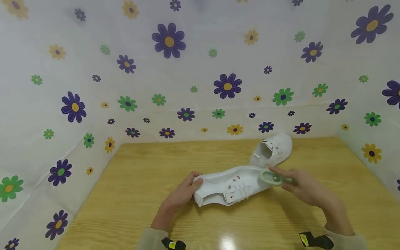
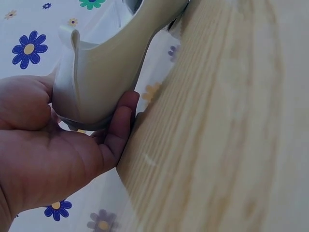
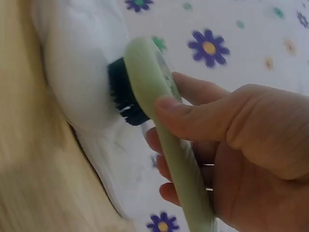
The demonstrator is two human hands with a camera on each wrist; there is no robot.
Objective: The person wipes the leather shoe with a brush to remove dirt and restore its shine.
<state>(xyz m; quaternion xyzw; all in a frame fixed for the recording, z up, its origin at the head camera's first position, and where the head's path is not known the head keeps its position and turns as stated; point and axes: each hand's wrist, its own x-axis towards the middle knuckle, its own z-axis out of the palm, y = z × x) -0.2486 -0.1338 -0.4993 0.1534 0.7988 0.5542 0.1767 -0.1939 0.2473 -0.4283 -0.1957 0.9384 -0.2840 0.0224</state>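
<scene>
A white lace-up shoe (image 1: 218,185) lies tilted on its side, its opening facing the front of the table. My left hand (image 1: 182,192) grips it by the heel (image 2: 89,82), thumb on one side and fingers curled beneath. In my right hand (image 1: 304,185) is a pale green shoe brush (image 3: 149,77), held by its handle with the thumb along it. Its dark bristles (image 3: 126,94) meet the white toe of the shoe in the right wrist view. From the head view the brush head overlaps the toe end.
A second white shoe (image 1: 276,152) stands behind the toe of the first, near the table's back edge. The wood-grain table (image 1: 150,166) is enclosed by white sheeting (image 1: 193,62) printed with flowers. Black straps (image 1: 315,240) sit on both sleeves.
</scene>
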